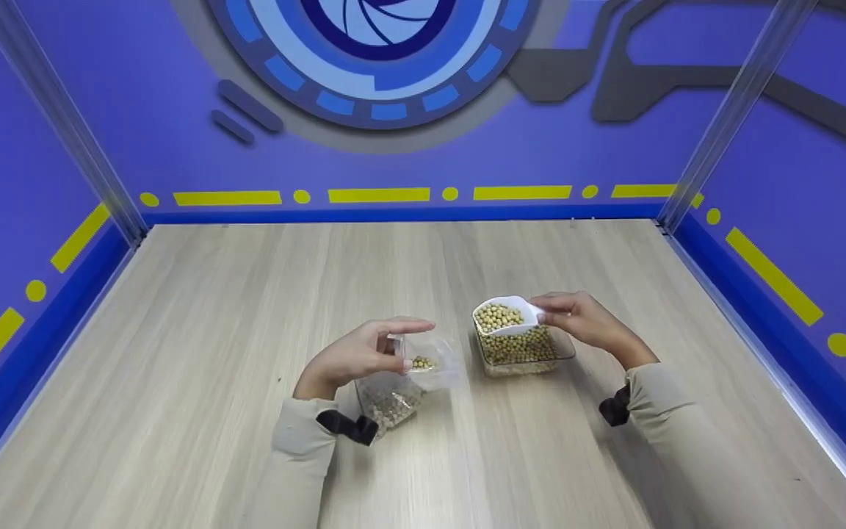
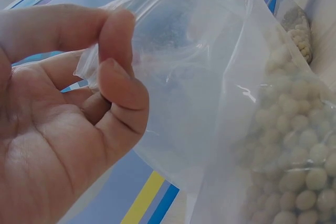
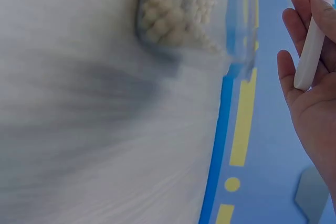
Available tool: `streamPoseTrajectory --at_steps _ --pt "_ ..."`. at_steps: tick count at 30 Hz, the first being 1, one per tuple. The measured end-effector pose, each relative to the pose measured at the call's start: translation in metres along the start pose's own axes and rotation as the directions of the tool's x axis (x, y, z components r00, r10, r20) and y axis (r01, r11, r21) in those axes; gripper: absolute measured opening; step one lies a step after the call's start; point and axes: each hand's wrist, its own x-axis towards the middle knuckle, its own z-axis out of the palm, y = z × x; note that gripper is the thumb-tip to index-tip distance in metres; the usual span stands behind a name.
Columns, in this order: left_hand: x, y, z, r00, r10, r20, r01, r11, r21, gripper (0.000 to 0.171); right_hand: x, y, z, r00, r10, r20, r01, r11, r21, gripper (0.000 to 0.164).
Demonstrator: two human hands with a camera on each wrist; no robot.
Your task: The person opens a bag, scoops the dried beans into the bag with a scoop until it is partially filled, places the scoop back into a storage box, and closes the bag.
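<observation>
My left hand (image 1: 357, 356) pinches the edge of a clear plastic zip bag (image 2: 178, 87) between thumb and forefinger, and the bag's mouth gapes open. Pale round beans (image 2: 294, 177) fill the lower part of the bag, which rests on the table. To the right, my right hand (image 1: 588, 321) grips a white scoop (image 1: 530, 314) by its handle. The scoop is heaped with yellowish beans (image 1: 498, 317) and hangs level over a clear square container (image 1: 566, 351). More of the same beans lie inside that container. In the right wrist view, the scoop's handle (image 3: 311, 59) lies along the fingers.
A light wood-grain table (image 1: 195, 353) carries the bag and the container, which stand a short gap apart. Blue panels (image 1: 136, 110) with yellow markings enclose the back and both sides. Metal posts (image 1: 739, 110) rise at the back corners.
</observation>
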Motion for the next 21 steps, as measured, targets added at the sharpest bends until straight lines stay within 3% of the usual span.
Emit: streamPoseTrajectory --at_steps 21 --pt "-0.001 0.002 0.0 1.0 0.002 0.0 -0.002 1.0 -0.027 0.062 0.008 -0.041 0.023 0.983 -0.174 0.05 0.176 0.984 -0.033 0.03"
